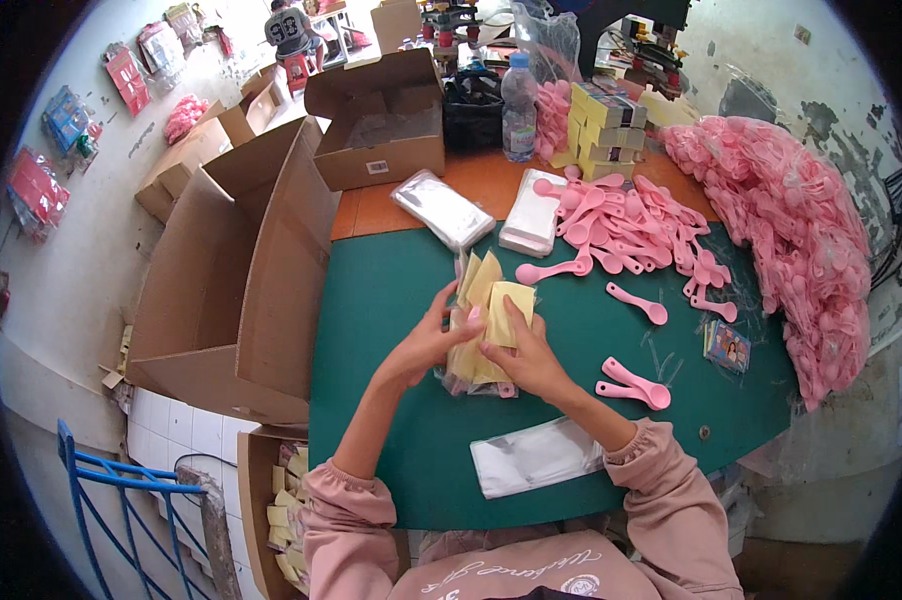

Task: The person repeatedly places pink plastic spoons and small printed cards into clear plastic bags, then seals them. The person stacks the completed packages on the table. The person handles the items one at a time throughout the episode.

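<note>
Cards [491,310], yellow, fan upward away from you. Your left hand [426,345] and right hand [526,355] each close their grip on the stack over the green bench [391,300].

The green bench [391,300] lies open along its left edge, while loose pink spoons [621,225] crowd the far right corner and clear bags [531,457] block the near edge.

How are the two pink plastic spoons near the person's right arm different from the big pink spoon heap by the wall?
The two pink plastic spoons lie flat, side by side, on the green table mat, alone near the right forearm. The big pink spoon heap holds far too many to count, piled on one another along the table's right edge. The pair can be told apart; the heap's spoons tangle together. Both share one pink colour.
</note>
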Motion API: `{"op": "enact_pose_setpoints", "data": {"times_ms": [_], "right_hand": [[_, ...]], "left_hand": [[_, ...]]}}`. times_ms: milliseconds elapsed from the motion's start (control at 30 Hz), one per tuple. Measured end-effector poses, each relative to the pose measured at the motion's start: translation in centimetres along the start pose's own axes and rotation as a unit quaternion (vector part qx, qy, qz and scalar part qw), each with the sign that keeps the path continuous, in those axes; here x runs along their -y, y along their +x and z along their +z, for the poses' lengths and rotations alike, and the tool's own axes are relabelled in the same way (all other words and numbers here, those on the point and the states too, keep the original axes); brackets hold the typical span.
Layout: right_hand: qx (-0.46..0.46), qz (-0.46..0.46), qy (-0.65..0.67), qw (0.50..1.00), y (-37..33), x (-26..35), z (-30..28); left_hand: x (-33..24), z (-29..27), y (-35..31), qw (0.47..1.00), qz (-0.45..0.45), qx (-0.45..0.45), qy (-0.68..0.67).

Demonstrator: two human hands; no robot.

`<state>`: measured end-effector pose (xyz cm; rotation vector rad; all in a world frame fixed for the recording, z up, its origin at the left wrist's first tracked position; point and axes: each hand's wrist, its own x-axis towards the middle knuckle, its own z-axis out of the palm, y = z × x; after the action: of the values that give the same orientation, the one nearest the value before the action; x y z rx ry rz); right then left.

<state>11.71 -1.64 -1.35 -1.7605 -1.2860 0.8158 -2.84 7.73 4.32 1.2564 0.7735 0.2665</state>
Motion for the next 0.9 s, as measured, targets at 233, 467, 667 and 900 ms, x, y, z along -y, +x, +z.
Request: {"op": "enact_pose_setpoints", "data": {"times_ms": [233, 467, 667, 900], "right_hand": [[-0.039, -0.154, -0.070, 0.985, -1.0, 1.4, 0.3], [-0.028, -0.099, 0.248, 0.963, -1.8, 4.5, -0.4], [0.010, -0.181, 0.078, 0.980, -2.4, 6.2, -1.0], [0.118, -0.179, 0.209, 0.954, -2.9, 6.7, -1.7]], "left_hand": [[3.4, 0.1, 1.5, 0.990, 0.124, -0.074, 0.002], [3.9, -1.0, -0.6, 0.915, -0.002, 0.080, -0.396], [4.6, -0.3, -2.1, 0.932, 0.021, 0.069, -0.354], [5.4, 0.8, -3.2, 0.906, 0.047, 0.115, -0.405]]}}
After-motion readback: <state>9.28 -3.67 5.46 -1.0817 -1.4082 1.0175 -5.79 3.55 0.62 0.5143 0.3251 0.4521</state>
